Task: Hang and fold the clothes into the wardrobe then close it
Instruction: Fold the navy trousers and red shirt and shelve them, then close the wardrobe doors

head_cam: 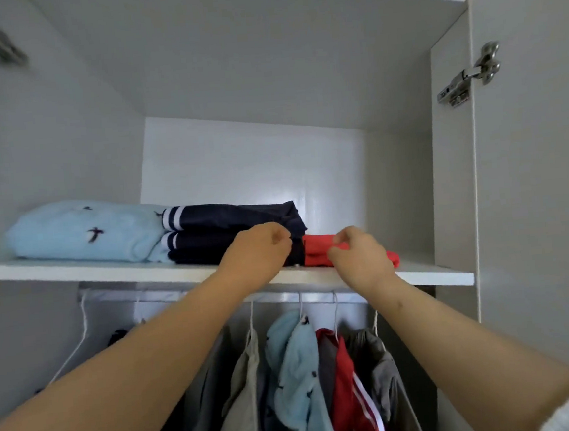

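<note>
Shelf (109, 269): light blue garment (81, 233) folded at its left end, navy garment (229, 227) mid-shelf, touching it. Red garment (317, 250) lies on the shelf just right of the navy one, pinched by the right grip (359, 257). Left grip (258, 248), fingers curled, sits against the navy garment; cannot tell if it holds cloth. Hung clothes (296, 369) are below the shelf.

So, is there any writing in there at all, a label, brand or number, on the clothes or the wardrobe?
No text can be read anywhere.
Blue top: only small dark shapes, no letters.
Navy garment: white stripes, no wording.
Red garment: plain where it shows.
Hung clothes: no tag or print legible.
Hinge: any stamp is too small to tell.
</note>
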Demonstrator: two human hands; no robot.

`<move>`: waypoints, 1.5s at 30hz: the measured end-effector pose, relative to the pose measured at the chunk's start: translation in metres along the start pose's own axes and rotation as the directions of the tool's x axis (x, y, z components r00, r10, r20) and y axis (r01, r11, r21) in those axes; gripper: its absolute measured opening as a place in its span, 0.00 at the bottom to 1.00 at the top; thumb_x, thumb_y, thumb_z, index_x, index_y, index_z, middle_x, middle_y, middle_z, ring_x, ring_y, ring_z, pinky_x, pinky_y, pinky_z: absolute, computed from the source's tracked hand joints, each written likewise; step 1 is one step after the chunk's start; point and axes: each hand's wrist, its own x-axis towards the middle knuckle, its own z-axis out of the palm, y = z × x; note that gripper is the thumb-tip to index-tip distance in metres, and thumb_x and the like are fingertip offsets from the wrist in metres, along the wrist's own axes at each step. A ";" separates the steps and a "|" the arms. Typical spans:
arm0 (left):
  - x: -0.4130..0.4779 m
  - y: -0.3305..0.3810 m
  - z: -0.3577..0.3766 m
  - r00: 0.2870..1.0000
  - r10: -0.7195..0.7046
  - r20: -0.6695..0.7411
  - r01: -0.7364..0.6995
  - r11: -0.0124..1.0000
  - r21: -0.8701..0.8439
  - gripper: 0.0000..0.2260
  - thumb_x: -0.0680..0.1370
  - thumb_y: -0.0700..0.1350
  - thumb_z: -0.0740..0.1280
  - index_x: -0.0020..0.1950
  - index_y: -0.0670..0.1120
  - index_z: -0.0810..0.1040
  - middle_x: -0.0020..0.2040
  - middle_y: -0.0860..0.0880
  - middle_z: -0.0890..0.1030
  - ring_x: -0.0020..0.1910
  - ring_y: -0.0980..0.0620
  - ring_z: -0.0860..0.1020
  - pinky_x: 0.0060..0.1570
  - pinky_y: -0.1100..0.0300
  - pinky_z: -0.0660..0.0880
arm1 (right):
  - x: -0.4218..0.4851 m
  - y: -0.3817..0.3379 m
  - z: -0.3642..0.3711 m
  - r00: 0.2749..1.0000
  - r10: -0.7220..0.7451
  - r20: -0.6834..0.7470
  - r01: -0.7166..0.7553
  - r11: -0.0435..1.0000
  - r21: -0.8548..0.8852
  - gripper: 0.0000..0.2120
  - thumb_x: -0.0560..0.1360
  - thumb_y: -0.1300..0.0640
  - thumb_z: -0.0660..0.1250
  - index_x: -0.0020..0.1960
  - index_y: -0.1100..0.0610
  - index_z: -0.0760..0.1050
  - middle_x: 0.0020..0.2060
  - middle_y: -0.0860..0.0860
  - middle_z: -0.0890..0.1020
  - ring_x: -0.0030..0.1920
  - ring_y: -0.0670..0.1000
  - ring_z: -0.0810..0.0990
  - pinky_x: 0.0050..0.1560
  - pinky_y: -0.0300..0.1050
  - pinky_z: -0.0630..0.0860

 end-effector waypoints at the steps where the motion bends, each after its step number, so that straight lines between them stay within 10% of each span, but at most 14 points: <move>1: -0.019 0.001 -0.011 0.999 -0.031 -0.018 0.031 1.000 0.000 0.10 0.78 0.47 0.60 0.55 0.49 0.78 0.50 0.53 0.78 0.52 0.51 0.77 0.52 0.58 0.71 | -0.018 -0.006 0.001 1.000 -0.016 0.014 0.015 0.999 0.045 0.04 0.73 0.57 0.60 0.47 0.50 0.68 0.54 0.53 0.77 0.56 0.58 0.74 0.59 0.55 0.71; 9: -0.182 0.010 -0.079 0.966 -0.257 -0.011 0.258 0.965 0.044 0.09 0.78 0.47 0.60 0.52 0.49 0.78 0.53 0.51 0.80 0.54 0.50 0.77 0.56 0.59 0.72 | -0.165 -0.059 0.010 0.970 -0.015 0.244 -0.057 0.957 0.285 0.05 0.76 0.58 0.59 0.41 0.52 0.70 0.44 0.52 0.76 0.48 0.56 0.75 0.50 0.48 0.72; 13: -0.259 -0.002 -0.112 0.949 -0.292 -0.116 0.291 0.956 -0.028 0.07 0.77 0.44 0.63 0.52 0.51 0.79 0.51 0.54 0.79 0.45 0.60 0.75 0.40 0.82 0.65 | -0.234 -0.101 0.021 0.928 -0.096 0.361 -0.059 0.916 0.396 0.04 0.76 0.58 0.60 0.44 0.51 0.71 0.38 0.46 0.74 0.38 0.45 0.72 0.36 0.40 0.67; 21: -0.368 -0.037 -0.220 0.875 -0.383 -0.296 0.397 0.918 -0.014 0.07 0.76 0.41 0.63 0.50 0.51 0.79 0.42 0.57 0.78 0.38 0.57 0.75 0.41 0.66 0.69 | -0.328 -0.183 0.054 0.878 -0.131 0.460 -0.088 0.901 0.424 0.05 0.77 0.58 0.59 0.46 0.52 0.74 0.40 0.44 0.76 0.39 0.43 0.72 0.35 0.36 0.67; 31: -0.430 -0.089 -0.372 0.788 -0.264 -0.556 0.393 0.911 0.124 0.13 0.75 0.36 0.62 0.57 0.45 0.77 0.57 0.46 0.77 0.51 0.46 0.73 0.51 0.60 0.65 | -0.409 -0.304 0.117 0.855 -0.092 0.511 -0.179 0.872 0.456 0.04 0.76 0.58 0.60 0.47 0.54 0.74 0.43 0.48 0.77 0.38 0.42 0.72 0.33 0.34 0.66; 39: -0.415 -0.112 -0.387 0.771 -0.587 -0.248 0.439 0.771 -0.461 0.30 0.77 0.36 0.63 0.76 0.44 0.53 0.73 0.45 0.63 0.59 0.55 0.67 0.51 0.70 0.63 | -0.425 -0.320 0.117 0.862 -0.032 0.506 -0.192 0.903 0.384 0.07 0.77 0.58 0.60 0.52 0.57 0.75 0.42 0.47 0.75 0.39 0.42 0.72 0.35 0.30 0.66; 45: -0.405 -0.133 -0.379 0.757 -0.642 -0.121 0.557 0.730 -0.395 0.15 0.77 0.37 0.64 0.62 0.37 0.67 0.62 0.35 0.72 0.55 0.41 0.75 0.55 0.50 0.72 | -0.416 -0.308 0.118 0.873 0.004 0.488 -0.234 0.882 0.410 0.06 0.77 0.60 0.61 0.54 0.54 0.69 0.41 0.45 0.73 0.40 0.42 0.71 0.35 0.31 0.66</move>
